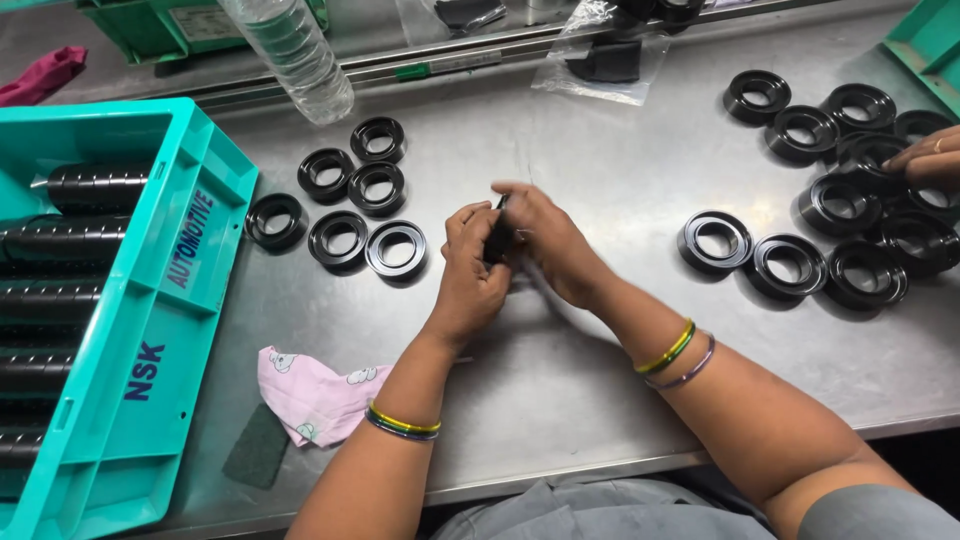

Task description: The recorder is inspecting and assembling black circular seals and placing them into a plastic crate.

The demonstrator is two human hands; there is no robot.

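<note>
My left hand (470, 275) and my right hand (545, 240) meet above the middle of the steel table (600, 160), both gripping one black rubber ring (496, 236) held on edge between the fingers. Most of that ring is hidden by my fingers. To the left of my hands lie several black rings (350, 195) flat on the table, the nearest one (396, 249) just beside my left hand. Another group of black rings (800, 262) lies to the right.
A teal plastic crate (175, 290) with stacked black rings stands at the left. A pink patterned cloth (310, 395) and a dark pad (258, 448) lie near the front edge. A clear bottle (295, 55) and plastic bag (600, 60) sit at the back. Another person's hand (930, 160) rests on the rings at far right.
</note>
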